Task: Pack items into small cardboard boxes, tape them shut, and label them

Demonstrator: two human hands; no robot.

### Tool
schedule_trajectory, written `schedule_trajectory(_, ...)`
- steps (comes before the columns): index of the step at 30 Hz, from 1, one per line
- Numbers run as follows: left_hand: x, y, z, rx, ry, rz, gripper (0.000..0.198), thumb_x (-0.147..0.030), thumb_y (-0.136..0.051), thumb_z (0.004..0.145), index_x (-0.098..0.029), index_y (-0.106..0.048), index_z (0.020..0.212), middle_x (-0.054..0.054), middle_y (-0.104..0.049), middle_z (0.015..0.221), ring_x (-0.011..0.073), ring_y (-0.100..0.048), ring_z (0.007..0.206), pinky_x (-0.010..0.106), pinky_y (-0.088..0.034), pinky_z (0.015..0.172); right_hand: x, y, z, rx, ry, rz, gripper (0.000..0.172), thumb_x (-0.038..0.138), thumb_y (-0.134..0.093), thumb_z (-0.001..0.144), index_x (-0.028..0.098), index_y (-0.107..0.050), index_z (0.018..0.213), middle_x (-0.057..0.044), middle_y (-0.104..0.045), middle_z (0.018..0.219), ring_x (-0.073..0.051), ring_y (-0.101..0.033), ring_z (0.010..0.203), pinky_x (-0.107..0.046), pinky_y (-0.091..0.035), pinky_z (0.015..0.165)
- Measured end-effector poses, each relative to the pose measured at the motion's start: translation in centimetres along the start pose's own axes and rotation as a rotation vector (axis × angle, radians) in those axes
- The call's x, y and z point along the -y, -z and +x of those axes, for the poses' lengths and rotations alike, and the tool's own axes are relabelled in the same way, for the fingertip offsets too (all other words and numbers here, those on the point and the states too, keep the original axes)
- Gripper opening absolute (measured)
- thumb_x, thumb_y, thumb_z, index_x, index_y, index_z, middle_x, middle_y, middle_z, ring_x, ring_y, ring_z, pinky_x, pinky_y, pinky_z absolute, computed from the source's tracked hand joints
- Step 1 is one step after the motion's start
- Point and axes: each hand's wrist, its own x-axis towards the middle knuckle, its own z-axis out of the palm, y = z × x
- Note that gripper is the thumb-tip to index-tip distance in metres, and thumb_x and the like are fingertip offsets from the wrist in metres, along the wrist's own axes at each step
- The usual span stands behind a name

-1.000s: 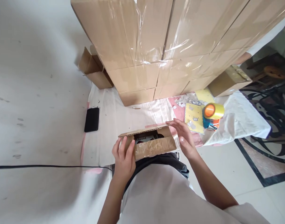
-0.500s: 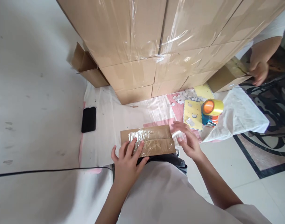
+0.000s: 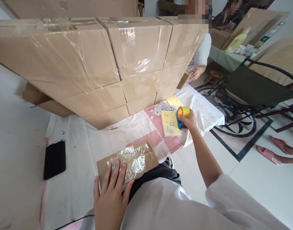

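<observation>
A small cardboard box (image 3: 139,161) with shiny clear tape across its top lies at the near edge of the cloth-covered table. My left hand (image 3: 112,188) rests on its left part with the fingers spread. Farther right, my right hand (image 3: 190,120) is closed round the yellow tape roll (image 3: 184,111) on its blue and orange dispenser. Just left of that hand lies a yellow patterned card (image 3: 170,124) with small white paper pieces on it.
Taped cardboard boxes (image 3: 139,44) form a tall stack across the back. A black phone (image 3: 54,159) lies at left, below an open box (image 3: 36,94). Behind the stack's right end, a person's hand (image 3: 196,72) touches another box. A dark chair (image 3: 261,83) stands right.
My right hand has moved from beside the small box to the tape roll and closed on it. My left hand stays on the box. The view has turned upward and to the right.
</observation>
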Motion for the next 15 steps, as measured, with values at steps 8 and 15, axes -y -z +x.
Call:
schedule_trajectory(8, 2.5, -1.3, 1.4, -0.089, -0.088, 0.036, 0.073, -0.036, -0.064, 0.092, -0.032, -0.035, 0.159, 0.008, -0.056, 0.152, 0.0344, -0.053, 0.138, 0.056, -0.024, 0.122, 1.0, 0.8, -3.6, 0.07, 0.001, 0.418, 0.052, 0.054, -0.073, 0.075, 0.02, -0.065, 0.113, -0.012, -0.076, 0.113, -0.033, -0.072, 0.104, -0.043, -0.063, 0.084)
schedule_trajectory(15, 4.1, -4.4, 4.1, -0.329, -0.146, 0.054, 0.066, -0.028, -0.058, 0.094, -0.039, -0.038, 0.156, 0.003, -0.071, 0.133, 0.0323, -0.064, 0.126, 0.059, -0.025, 0.121, 3.2, -0.2, -11.0, 0.15, 0.006, 0.886, 0.042, 0.054, -0.076, 0.073, 0.02, -0.067, 0.097, -0.01, -0.079, 0.092, -0.031, -0.076, 0.083, -0.045, -0.064, 0.079)
